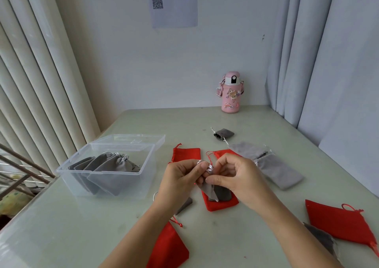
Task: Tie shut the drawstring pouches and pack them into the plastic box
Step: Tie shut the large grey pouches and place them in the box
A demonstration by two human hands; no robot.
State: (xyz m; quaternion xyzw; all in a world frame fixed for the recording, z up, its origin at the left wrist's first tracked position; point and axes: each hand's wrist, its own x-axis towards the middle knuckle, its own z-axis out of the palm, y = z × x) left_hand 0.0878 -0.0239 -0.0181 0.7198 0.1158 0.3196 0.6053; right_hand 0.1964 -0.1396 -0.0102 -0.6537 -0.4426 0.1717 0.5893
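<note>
Pinching the silver drawstring [209, 168] of a grey pouch [215, 193] at the gathered neck, a person ties it up to the right of the plastic box [98, 172], as seen from the head camera. The left hand [180, 177] has thumb and fingers curled round the cord loops. The right hand [235, 177] nips the neck from the side farther from the box. Both hands are closed on this one pouch, which is lifted off the table [82, 226]. Its body hangs below the fingertips, tilted over a red pouch [223, 205] lying flat beneath. The glossy cord looks slippery, so a slack pull could leave the knot loose and let the mouth reopen once the pouch is packed. A loop could also slide out of the pinch, dropping the pouch onto the red one. A red cord [210, 157] rises just behind the fingers, and whether it touches the silver one cannot be told. Catching it in the knot would join two pouches. The box stands open with its lid tipped back, and several tied grey pouches [114, 165] lean inside it. More red and grey pouches lie farther right of the box, and a pink bottle [230, 92] stands well beyond it by the wall.
</note>
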